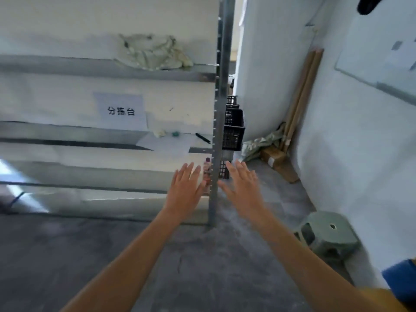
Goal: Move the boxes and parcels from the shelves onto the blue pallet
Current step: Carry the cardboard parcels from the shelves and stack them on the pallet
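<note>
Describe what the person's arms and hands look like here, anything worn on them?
Both forearms are bare, with no sleeves reaching the wrists. The left hand and right hand wear no gloves, and no rings, watch or bands are visible. A bit of mustard-yellow clothing shows by the right arm at the lower right edge.
</note>
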